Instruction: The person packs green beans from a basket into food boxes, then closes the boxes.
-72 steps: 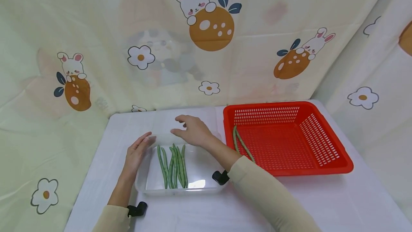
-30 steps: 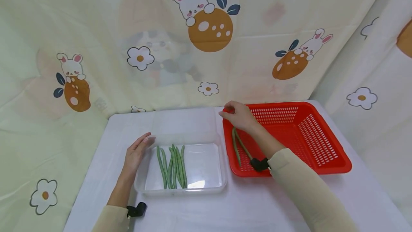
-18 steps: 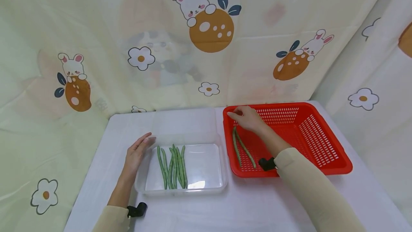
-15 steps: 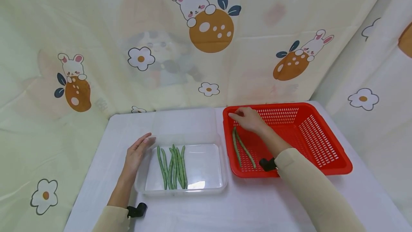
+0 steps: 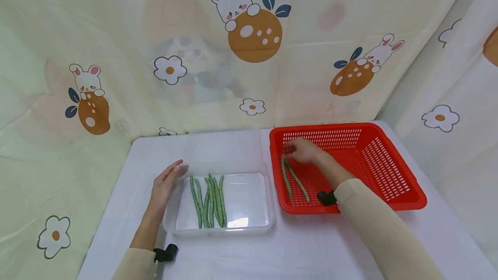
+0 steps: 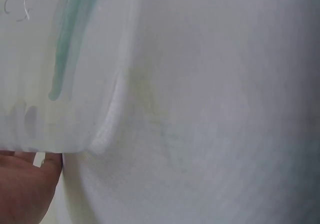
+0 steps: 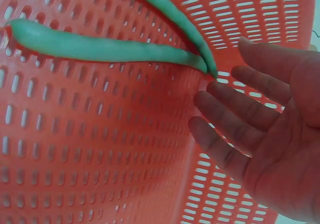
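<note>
Two green beans (image 5: pixel 297 181) lie at the left end of the red basket (image 5: pixel 350 205), their far tips close together. My right hand (image 5: pixel 305 150) is inside the basket at those tips; in the right wrist view its fingers (image 7: pixel 227 116) are spread and hold nothing. Several more green beans (image 5: pixel 210 202) lie side by side in the clear plastic container (image 5: pixel 249 229). At the container's left rear corner my left hand (image 5: pixel 165 187) rests against the outer wall, fingers extended. The left wrist view shows only part of that hand (image 6: pixel 27 184), below the container's edge.
A white cloth covers the table (image 5: pixel 218 258), with the container left and the basket right, a narrow gap between them. Behind hangs a patterned curtain (image 5: pixel 128 33). Each wrist carries a small black camera (image 5: pixel 166 252).
My right hand has moved from above the container rightward, past the basket's left rim, then down toward the two beans' tips. The left hand and the container have stayed in place.
</note>
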`<state>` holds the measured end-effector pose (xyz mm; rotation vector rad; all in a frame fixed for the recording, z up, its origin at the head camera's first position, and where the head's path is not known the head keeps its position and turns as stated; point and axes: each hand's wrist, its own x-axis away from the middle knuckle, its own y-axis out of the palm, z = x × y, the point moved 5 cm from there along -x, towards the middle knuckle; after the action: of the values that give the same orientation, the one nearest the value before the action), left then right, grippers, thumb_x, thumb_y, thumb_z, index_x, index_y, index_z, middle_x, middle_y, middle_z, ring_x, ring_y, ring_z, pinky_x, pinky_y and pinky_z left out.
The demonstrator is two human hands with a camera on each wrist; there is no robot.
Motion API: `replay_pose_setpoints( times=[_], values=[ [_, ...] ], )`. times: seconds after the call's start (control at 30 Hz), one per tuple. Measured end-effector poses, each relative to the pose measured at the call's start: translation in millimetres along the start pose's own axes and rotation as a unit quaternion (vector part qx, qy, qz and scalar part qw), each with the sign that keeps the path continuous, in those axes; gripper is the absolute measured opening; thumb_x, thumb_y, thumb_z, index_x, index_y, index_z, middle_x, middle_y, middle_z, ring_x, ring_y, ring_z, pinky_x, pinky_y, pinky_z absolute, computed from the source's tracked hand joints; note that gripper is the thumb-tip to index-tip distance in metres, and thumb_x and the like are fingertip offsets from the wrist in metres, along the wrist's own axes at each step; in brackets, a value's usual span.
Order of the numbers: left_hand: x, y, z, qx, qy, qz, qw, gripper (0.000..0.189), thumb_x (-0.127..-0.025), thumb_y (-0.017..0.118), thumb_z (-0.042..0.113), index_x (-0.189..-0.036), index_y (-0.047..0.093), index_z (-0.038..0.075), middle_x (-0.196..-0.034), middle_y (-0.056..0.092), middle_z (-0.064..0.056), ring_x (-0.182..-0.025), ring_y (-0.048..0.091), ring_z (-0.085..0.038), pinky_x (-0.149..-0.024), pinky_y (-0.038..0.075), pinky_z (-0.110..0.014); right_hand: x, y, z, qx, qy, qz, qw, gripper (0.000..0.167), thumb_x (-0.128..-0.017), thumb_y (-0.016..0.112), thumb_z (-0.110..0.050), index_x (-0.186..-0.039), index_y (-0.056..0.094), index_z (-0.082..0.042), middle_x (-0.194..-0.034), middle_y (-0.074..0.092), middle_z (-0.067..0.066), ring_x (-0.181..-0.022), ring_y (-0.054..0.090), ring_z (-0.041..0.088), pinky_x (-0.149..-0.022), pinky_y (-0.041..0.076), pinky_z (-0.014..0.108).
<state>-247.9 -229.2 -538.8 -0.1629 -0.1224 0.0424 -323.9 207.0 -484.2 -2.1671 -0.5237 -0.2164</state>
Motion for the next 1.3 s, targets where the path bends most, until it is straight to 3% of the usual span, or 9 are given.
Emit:
replay_pose_setpoints(
  times=[0.33, 0.47, 0.67, 0.93, 1.13, 1.3],
  values=[
    [-0.5, -0.7, 0.8, 0.004, -0.003, 0.002, 1.0000, 0.053, -0.110, 0.049, 0.046, -0.154, 0.051, 0.017, -0.151, 0.059, -0.010, -0.147, 0.050, -0.023, -0.129, 0.024, -0.047, -4.3, 12.0, 3.7, 0.024, 0.024, -0.046, 0.9984, 0.049, -0.098, 0.072, -0.020, -0.144, 0.060, -0.008, -0.135, 0.063, 0.016, -0.122, 0.056, 0.034, -0.107, 0.052, 0.052],
    [-1.3, -0.7, 0.4, 0.005, 0.000, 0.004, 1.0000, 0.052, -0.110, 0.049, 0.046, -0.153, 0.052, 0.017, -0.150, 0.060, -0.010, -0.146, 0.051, -0.023, -0.129, 0.025, -0.046, -6.2, 12.6, 3.0, 0.030, 0.022, -0.038, 0.9986, 0.047, -0.098, 0.073, -0.020, -0.142, 0.062, -0.007, -0.132, 0.065, 0.017, -0.118, 0.058, 0.034, -0.106, 0.052, 0.052],
    [-1.8, -0.7, 0.0, 0.006, 0.005, 0.000, 1.0000, 0.053, -0.109, 0.049, 0.047, -0.153, 0.052, 0.017, -0.149, 0.061, -0.010, -0.144, 0.053, -0.021, -0.129, 0.026, -0.045, -7.7, 12.7, 4.1, 0.031, 0.028, -0.022, 0.9989, 0.033, -0.097, 0.074, -0.020, -0.126, 0.068, -0.006, -0.119, 0.068, 0.014, -0.108, 0.061, 0.031, -0.101, 0.054, 0.049],
    [-1.7, -1.9, -0.5, 0.010, 0.004, 0.003, 0.9999, 0.052, -0.109, 0.050, 0.047, -0.152, 0.053, 0.018, -0.148, 0.062, -0.010, -0.143, 0.054, -0.021, -0.129, 0.026, -0.044, -7.8, 15.3, 2.0, 0.037, 0.020, -0.025, 0.9988, 0.037, -0.098, 0.073, -0.018, -0.132, 0.069, -0.004, -0.123, 0.071, 0.015, -0.109, 0.063, 0.031, -0.106, 0.053, 0.052],
    [-1.1, -1.7, 0.2, 0.009, -0.001, 0.003, 1.0000, 0.052, -0.109, 0.049, 0.047, -0.153, 0.052, 0.018, -0.149, 0.061, -0.010, -0.144, 0.053, -0.021, -0.129, 0.026, -0.044, -7.2, 11.9, 2.4, 0.028, 0.030, 0.009, 0.9991, 0.026, -0.097, 0.074, -0.018, -0.119, 0.075, -0.005, -0.111, 0.074, 0.013, -0.100, 0.065, 0.028, -0.098, 0.057, 0.047],
    [-1.6, -1.5, 0.1, 0.009, -0.001, 0.001, 1.0000, 0.052, -0.109, 0.050, 0.047, -0.153, 0.052, 0.019, -0.149, 0.061, -0.010, -0.145, 0.053, -0.022, -0.129, 0.025, -0.044, -6.5, 4.3, 0.3, 0.003, 0.024, 0.068, 0.9974, 0.020, -0.092, 0.080, -0.017, -0.107, 0.075, -0.005, -0.101, 0.073, 0.012, -0.094, 0.063, 0.028, -0.085, 0.058, 0.039]
  ],
)
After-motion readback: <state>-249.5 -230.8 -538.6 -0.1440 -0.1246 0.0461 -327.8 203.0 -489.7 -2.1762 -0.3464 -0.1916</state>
